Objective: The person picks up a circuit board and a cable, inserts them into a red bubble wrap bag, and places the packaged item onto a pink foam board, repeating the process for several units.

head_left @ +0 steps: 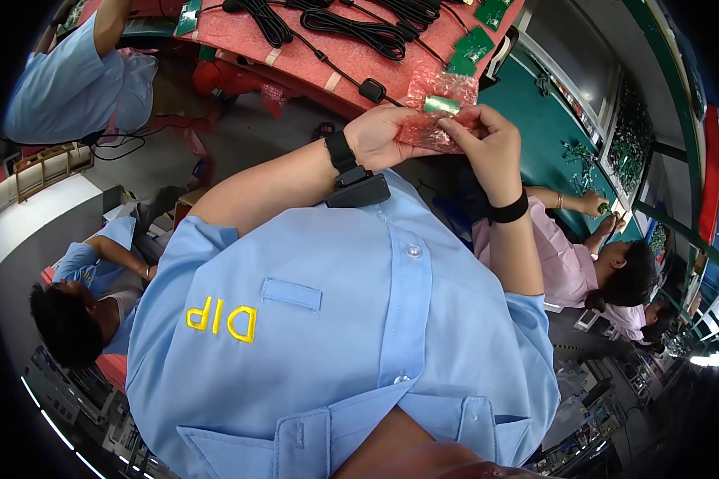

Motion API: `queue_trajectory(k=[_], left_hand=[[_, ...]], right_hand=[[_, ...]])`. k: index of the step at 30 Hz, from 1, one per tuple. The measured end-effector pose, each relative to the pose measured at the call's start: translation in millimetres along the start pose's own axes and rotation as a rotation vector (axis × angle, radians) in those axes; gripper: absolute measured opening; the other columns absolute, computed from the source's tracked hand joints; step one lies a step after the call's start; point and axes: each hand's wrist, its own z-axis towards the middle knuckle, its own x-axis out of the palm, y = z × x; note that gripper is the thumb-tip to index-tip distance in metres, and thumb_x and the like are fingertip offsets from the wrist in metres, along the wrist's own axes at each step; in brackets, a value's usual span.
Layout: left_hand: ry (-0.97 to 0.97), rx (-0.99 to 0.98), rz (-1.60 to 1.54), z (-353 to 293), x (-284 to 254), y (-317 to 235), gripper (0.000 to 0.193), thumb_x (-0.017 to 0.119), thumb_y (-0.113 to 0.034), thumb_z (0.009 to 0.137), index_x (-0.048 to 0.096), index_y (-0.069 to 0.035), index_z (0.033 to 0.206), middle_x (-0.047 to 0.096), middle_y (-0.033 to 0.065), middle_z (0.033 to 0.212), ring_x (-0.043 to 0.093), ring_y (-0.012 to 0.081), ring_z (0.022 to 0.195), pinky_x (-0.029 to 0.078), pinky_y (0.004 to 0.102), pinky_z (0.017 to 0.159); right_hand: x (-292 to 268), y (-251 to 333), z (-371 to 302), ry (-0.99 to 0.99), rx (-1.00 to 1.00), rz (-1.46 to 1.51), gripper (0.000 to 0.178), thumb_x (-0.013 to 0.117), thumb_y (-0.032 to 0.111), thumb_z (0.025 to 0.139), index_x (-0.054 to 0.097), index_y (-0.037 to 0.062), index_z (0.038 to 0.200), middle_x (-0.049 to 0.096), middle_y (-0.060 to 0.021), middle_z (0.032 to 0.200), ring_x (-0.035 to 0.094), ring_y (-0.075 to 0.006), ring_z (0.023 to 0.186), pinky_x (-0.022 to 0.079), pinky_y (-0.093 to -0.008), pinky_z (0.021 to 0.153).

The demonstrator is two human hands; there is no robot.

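A pink bubble-wrap pouch [431, 134] is held between both my hands at the near edge of the workbench. Part of a green circuit board [442, 104] shows at the bubble wrap; the rest of it is covered. My left hand [379, 136] grips the pouch from the left, its fingers partly hidden behind it. On the other side, my right hand [494, 148] pinches the wrap with the thumb on top. A black cable with a small black block [372, 90] runs up to the wrap beside my left hand.
The bench [240, 32] is covered in pink foam and carries coiled black cables [355, 33] and green boards [470, 51]. To the right, a person in pink works at a green-topped bench [527, 104] with small parts. People in blue are at the left.
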Motion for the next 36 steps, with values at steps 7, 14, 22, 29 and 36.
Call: queue_trajectory(k=[7,14,22,29,36], left_hand=[[0.042,0.083,-0.132,-7,18,-1,0.037,0.047,-0.015,0.095,0.043,-0.003,0.129,0.055,0.0122,0.122,0.056,0.0257,0.112,0.045,0.0410,0.099],[-0.132,0.044,0.198,-2,20,-4,0.034,0.047,-0.012,0.095,0.044,-0.006,0.128,0.057,0.0092,0.120,0.060,0.0239,0.106,0.051,0.0409,0.091],[-0.147,-0.066,0.207,2,20,-11,0.030,0.048,-0.014,0.095,0.048,-0.006,0.124,0.059,0.0098,0.116,0.061,0.0232,0.104,0.053,0.0418,0.088],[-0.181,-0.086,0.268,6,23,-17,0.027,0.048,-0.014,0.095,0.051,-0.004,0.120,0.060,0.0103,0.112,0.062,0.0226,0.102,0.054,0.0402,0.087],[-0.126,-0.114,0.057,7,13,-24,0.031,0.053,-0.023,0.093,0.051,-0.004,0.119,0.062,0.0086,0.107,0.063,0.0200,0.096,0.056,0.0359,0.083]], right_hand=[[-2,-6,7,0.029,0.119,0.065,0.019,0.073,0.011,0.078,0.056,0.0017,0.078,0.054,0.0033,0.067,0.048,-0.0028,0.061,0.041,-0.0192,0.055],[-5,-3,12,-0.154,0.056,-0.014,0.026,0.074,0.016,0.077,0.058,-0.0007,0.089,0.059,-0.0028,0.081,0.053,-0.0063,0.069,0.044,-0.0208,0.059],[-29,-20,42,0.225,-0.085,0.163,0.026,0.068,0.002,0.077,0.066,0.0022,0.103,0.065,-0.0075,0.098,0.061,-0.0148,0.086,0.049,-0.0254,0.071],[-43,1,29,0.279,-0.574,-0.281,0.030,0.065,-0.001,0.070,0.067,0.0048,0.099,0.064,-0.0075,0.106,0.061,-0.0252,0.091,0.050,-0.0314,0.078],[-43,3,27,0.316,-0.669,-0.463,0.036,0.065,0.003,0.070,0.065,0.0062,0.106,0.062,-0.0066,0.110,0.059,-0.0258,0.100,0.050,-0.0342,0.083]])
